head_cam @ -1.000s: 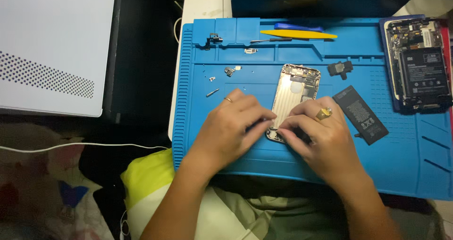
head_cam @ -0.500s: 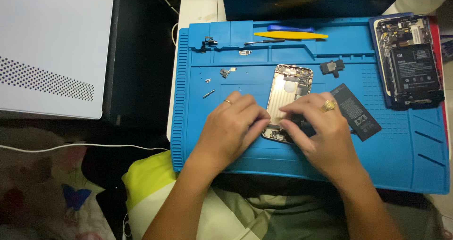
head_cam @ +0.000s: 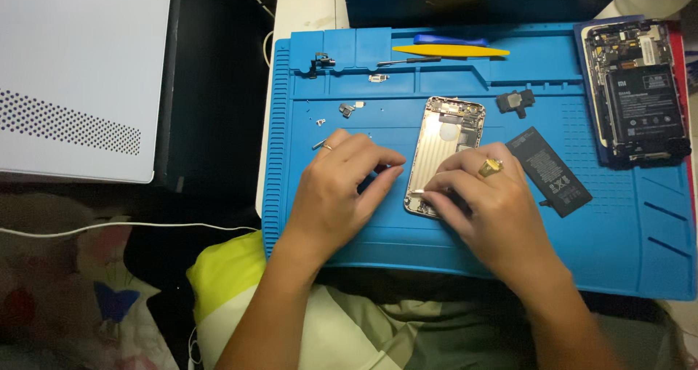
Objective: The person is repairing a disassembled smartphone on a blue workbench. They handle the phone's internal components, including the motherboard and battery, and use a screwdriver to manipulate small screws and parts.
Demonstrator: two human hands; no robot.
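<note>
Open phone shell flat on the blue mat, bottom end under both hands. Right hand: fingertips pressed onto the lower edge, grip narrow, pinching something too small to tell. Left hand: fingers loosely curled beside the shell, holding nothing visible. Likely light, stiff, thin, easily scratched; best held by the side rims. Loose battery just beside.

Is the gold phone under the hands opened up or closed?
Opened: the gold phone shell lies on the blue mat with bare interior exposed.
</note>
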